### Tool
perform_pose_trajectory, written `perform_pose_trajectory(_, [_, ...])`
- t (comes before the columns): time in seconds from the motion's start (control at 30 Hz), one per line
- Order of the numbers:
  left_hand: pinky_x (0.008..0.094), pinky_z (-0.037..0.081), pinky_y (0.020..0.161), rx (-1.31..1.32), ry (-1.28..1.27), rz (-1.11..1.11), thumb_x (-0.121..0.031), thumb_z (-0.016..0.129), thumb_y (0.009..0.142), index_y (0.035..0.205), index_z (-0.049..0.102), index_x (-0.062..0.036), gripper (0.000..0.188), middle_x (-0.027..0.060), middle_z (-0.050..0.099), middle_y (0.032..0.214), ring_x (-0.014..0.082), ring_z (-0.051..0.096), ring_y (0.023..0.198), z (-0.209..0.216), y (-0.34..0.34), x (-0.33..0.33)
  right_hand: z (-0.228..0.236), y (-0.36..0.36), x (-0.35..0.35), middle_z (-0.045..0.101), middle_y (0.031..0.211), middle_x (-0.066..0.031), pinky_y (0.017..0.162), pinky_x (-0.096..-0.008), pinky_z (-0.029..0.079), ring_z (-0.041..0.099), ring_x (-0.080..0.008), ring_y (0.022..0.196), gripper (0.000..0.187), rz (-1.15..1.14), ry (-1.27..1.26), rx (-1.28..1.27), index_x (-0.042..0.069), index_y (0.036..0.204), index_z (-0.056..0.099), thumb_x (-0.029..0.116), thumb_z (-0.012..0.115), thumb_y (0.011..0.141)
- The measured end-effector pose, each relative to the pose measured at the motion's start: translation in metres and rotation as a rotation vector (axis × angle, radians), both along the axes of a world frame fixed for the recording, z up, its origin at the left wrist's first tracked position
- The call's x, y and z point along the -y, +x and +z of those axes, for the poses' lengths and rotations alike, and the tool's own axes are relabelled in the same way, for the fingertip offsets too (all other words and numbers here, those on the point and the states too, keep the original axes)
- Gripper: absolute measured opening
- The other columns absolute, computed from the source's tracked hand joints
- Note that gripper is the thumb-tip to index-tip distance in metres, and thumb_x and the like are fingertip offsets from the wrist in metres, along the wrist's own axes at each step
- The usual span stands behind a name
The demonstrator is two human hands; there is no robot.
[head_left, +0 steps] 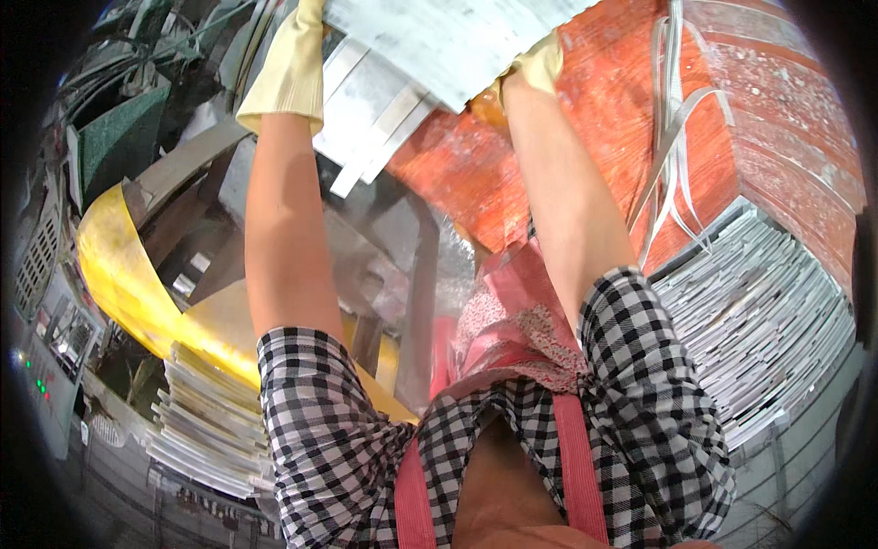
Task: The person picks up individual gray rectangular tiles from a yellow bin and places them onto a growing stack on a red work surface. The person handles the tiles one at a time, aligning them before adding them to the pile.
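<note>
Both arms reach up and away from the body, and each hand wears a pale yellow rubber glove. The left hand (285, 64) is raised beside a bundle of flat grey metal strips (370, 119). The top of that glove runs off the picture, so I cannot tell if its fingers are shut or open, or if they grip anything. The right hand (535, 66) is tucked under the edge of a big pale sheet (457, 37), which lies across the top between the two hands. Only the wrist end of that glove shows, and the fingers are hidden by the sheet. It looks as if this hand holds the sheet from below, but I cannot be sure.

The sheet is wide and floppy-looking, so I think it takes two hands spread apart to keep it flat. The gloves may be there because the edges are sharp.

Just past the right hand is a big orange-red block (585, 137) with white straps (672, 137) hanging down its side. Below the block, to the right of the right arm, lies a tall stack of thin grey sheets (759, 320). Another smaller stack (210, 412) sits low on the left, under the left elbow, next to a curved yellow band (119, 274).

The far ends of the sheet are cut off. The dark machine parts left of the left hand are too muddled to make out.
</note>
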State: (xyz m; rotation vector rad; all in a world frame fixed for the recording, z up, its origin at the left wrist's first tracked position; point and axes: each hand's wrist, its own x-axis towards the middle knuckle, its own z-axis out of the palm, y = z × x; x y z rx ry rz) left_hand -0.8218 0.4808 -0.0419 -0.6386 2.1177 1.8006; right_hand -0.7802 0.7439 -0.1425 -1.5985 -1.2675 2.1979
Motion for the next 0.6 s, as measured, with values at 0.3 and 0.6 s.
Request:
perform_pose_trajectory(0.3, [0.0328, 0.048, 0.088, -0.010, 0.004, 0.001, -0.057, 0.052, 0.100, 0.132, 0.064, -0.0030, 0.064, 0.0046, 0.068, 0.122, 0.0169, 0.061, 0.108, 0.006, -0.006, 0.003, 0.008, 0.085, 0.044, 0.050, 0.150, -0.0037, 0.112, -0.0396, 0.037, 0.048, -0.0205, 0.134, 0.047, -0.193, -0.214, 0.243, 0.016, 0.143, 0.049, 0.040, 0.041, 0.103])
perform_pose_trajectory(0.6, [0.0332, 0.048, 0.090, -0.018, 0.010, 0.008, -0.058, 0.051, 0.101, 0.132, 0.063, -0.0029, 0.064, 0.0049, 0.068, 0.123, 0.0174, 0.061, 0.110, 0.004, -0.015, 0.000, 0.010, 0.035, 0.088, 0.058, 0.135, 0.0003, 0.098, -0.0348, 0.042, 0.053, -0.0169, 0.121, 0.038, -0.295, -0.653, -0.190, 0.017, 0.129, 0.056, 0.037, 0.041, 0.101])
